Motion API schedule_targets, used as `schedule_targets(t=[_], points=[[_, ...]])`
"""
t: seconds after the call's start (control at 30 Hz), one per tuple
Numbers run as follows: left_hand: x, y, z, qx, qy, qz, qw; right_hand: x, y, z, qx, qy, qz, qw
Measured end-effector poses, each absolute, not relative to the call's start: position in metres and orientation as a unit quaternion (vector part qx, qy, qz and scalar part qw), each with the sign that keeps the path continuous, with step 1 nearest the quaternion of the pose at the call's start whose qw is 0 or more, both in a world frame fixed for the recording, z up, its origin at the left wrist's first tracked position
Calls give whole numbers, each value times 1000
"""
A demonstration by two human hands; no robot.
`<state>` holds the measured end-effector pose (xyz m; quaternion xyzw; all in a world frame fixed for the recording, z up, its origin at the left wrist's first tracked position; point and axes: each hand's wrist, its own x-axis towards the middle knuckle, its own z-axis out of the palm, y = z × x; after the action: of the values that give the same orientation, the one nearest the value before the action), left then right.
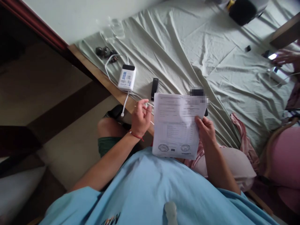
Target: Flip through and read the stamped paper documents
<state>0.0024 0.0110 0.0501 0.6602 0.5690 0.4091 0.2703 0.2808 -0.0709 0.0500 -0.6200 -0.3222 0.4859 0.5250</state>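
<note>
My right hand grips the right edge of a stack of printed papers, thumb on top. The top sheet has lines of print, a table and two round stamps near its lower edge. My left hand, with a red cord bracelet at the wrist, hovers just left of the papers without touching them. Its fingers are loosely bent, with a gap between thumb and forefinger and nothing seen in them. A slim black object, perhaps a stapler, lies just beyond the papers. Behind their upper right corner a dark item is partly hidden and blurred.
A white power bank with a white cable lies near the wooden edge of the cloth-covered surface. Clear cups and dark round items stand behind. At right, another person's hand is near a lit device.
</note>
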Motion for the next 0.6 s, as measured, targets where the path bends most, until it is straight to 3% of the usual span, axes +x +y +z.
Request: schedule_targets(t=[0.1,0.2,0.47,0.6], points=[[4,-10,54,636,496,408,428,279,-74,48,-606,-309,473,560],[5,-19,50,607,452,405,514,272,-66,45,-597,-310,464,577],[-1,-18,34,613,540,357,453,253,-48,39,-625,-316,445,558],[-2,-17,25,532,532,423,505,246,-59,36,-625,-310,487,525]])
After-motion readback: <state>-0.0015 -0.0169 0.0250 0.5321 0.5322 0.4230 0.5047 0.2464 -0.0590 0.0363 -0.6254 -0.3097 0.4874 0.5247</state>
